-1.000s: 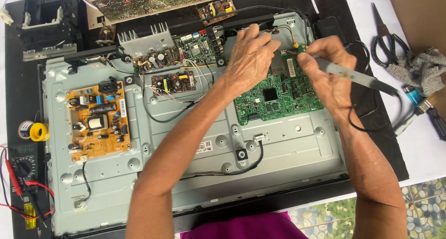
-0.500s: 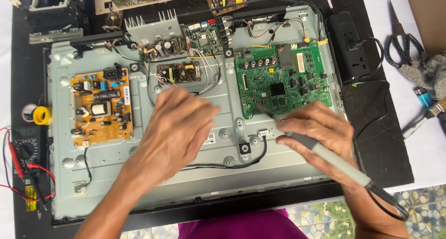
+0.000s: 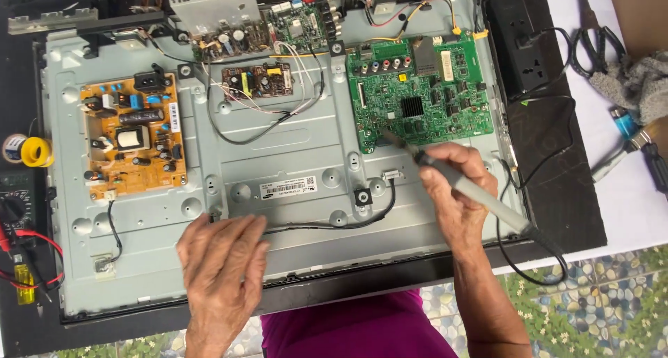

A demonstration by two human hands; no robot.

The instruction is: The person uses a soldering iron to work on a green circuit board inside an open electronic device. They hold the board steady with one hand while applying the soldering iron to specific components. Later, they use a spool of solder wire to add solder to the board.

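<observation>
My right hand [image 3: 456, 187] grips a grey soldering iron [image 3: 487, 201], its tip pointing at the lower left corner of the green main board [image 3: 445, 100]. My left hand [image 3: 226, 250] lies flat, fingers apart, on the bare grey metal back panel [image 3: 292, 156] of an opened flat-screen set, beside a thin black cable [image 3: 334, 222]. An orange power board [image 3: 132, 139] sits at the panel's left, a small brown board [image 3: 257, 80] near the top middle.
A black power strip [image 3: 522, 45] lies right of the panel. Scissors [image 3: 591, 38], a grey rag [image 3: 637, 80] and tools lie at the far right. At the left edge sit a solder spool [image 3: 31, 150] and a multimeter with red leads [image 3: 17, 240].
My left hand slid down from the panel's middle toward its lower edge. My right hand rose with the iron, bringing the tip up to the green board's corner. The view shifted slightly.
</observation>
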